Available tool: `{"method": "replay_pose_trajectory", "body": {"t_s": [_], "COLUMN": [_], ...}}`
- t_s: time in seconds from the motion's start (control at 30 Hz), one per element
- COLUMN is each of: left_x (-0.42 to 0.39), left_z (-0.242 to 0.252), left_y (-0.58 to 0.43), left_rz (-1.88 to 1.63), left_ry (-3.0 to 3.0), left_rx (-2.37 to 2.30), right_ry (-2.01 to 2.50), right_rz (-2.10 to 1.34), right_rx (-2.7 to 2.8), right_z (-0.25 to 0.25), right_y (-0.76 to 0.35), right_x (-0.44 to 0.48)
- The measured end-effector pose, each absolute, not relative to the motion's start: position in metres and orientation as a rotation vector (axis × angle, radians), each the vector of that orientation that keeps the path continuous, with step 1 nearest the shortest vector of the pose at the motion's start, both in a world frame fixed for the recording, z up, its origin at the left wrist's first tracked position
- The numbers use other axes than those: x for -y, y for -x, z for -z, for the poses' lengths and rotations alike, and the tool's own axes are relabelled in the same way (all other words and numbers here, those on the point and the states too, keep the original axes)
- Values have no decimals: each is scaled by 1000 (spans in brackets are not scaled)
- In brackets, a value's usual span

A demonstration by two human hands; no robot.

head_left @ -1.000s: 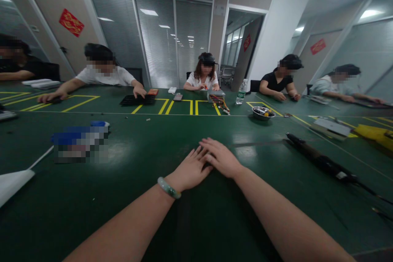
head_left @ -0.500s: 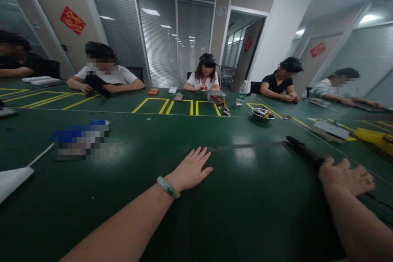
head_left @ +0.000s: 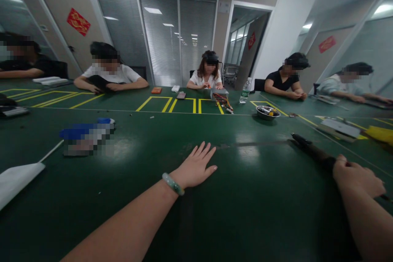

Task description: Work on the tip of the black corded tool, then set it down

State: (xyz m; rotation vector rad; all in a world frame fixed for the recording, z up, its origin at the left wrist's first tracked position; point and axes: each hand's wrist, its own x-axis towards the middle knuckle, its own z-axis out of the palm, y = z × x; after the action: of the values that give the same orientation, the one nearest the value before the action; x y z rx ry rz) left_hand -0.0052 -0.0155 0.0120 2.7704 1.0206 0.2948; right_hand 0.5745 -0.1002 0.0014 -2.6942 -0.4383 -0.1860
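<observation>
My left hand (head_left: 197,165) lies flat on the green tabletop (head_left: 245,204), palm down with fingers spread, holding nothing. A pale green bangle (head_left: 172,184) circles that wrist. On the right, my right hand (head_left: 357,177) has its fingers curled around the near end of a long, dark, stick-shaped object (head_left: 316,151). This object lies slantwise, its narrow tip pointing away and to the left. Its exact kind is unclear, and my hand hides its near end.
A metal bowl (head_left: 268,112) of small things and a water bottle (head_left: 245,91) stand farther back. A blue-and-white pixelated item (head_left: 89,135) lies left; a white box (head_left: 339,129) and yellow item (head_left: 380,137) lie right. Several people sit across the table, one behind a wired metal box (head_left: 218,94).
My right hand's spread fingers have closed around the dark stick-shaped object. My left hand stays flat on the table. The view has shifted slightly.
</observation>
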Motion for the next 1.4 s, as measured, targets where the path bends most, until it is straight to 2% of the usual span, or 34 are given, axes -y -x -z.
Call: {"method": "replay_pose_trajectory", "body": {"t_s": [0.23,0.47,0.63,0.77,0.87,0.93,1.07,1.2,1.3,1.4], "left_x": [18,19,22,21,17,14,9,7,8,11], "left_z": [-13,-9,-14,-18,-19,-19,-19,-21,-25,-31], "left_y": [2,-3,-5,-2,2,6,10,11,11,12], "left_rz": [-368,-484,-657,-776,-847,-876,-804,-713,-662,-634], "left_ry": [-2792,-2884,-2965,-2966,-2922,-2874,-2824,-2809,-2780,-2765], "left_rx": [-1075,-1122,-1113,-1097,-1153,-1244,-1360,-1367,-1385,-1384], "right_ry": [2761,2658,2267,1815,1397,1285,1423,1946,2204,2198], "right_rz": [57,138,234,50,-117,-138,61,295,234,77], "right_rx": [465,1053,1593,1960,2121,2126,2209,2100,2067,2130], "right_z": [1,-17,-22,-14,-11,-14,-21,-18,-14,-15], "right_y": [-556,-421,-270,-165,-128,-126,-156,-191,-205,-216], "right_x": [81,32,-4,-21,-23,-16,15,50,63,58]}}
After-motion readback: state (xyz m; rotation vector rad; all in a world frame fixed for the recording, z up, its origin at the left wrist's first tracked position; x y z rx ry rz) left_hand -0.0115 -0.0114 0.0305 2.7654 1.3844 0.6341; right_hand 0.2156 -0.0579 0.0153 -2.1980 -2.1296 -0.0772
